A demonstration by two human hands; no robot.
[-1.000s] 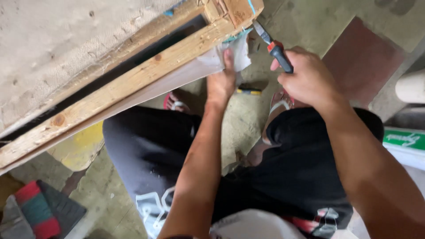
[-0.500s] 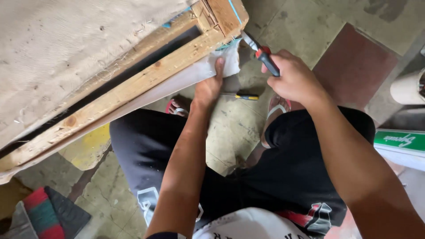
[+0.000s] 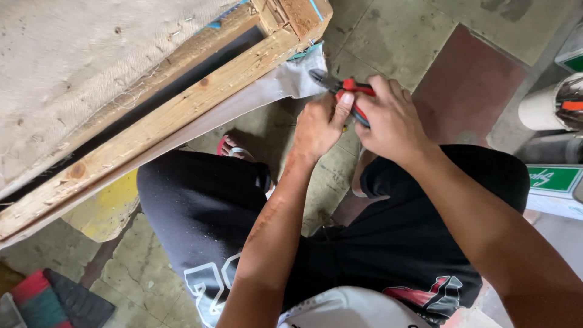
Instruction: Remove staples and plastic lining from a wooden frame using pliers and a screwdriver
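A green-and-white rectangular sign lies at the right edge (partly cut off)

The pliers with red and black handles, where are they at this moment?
In the head view, the pliers sit right of centre near the top, gripped in the right hand with the left hand touching them, just below the wooden frame corner.

The left hand left the white fabric and joined the right hand at the pliers (both moved nearer).
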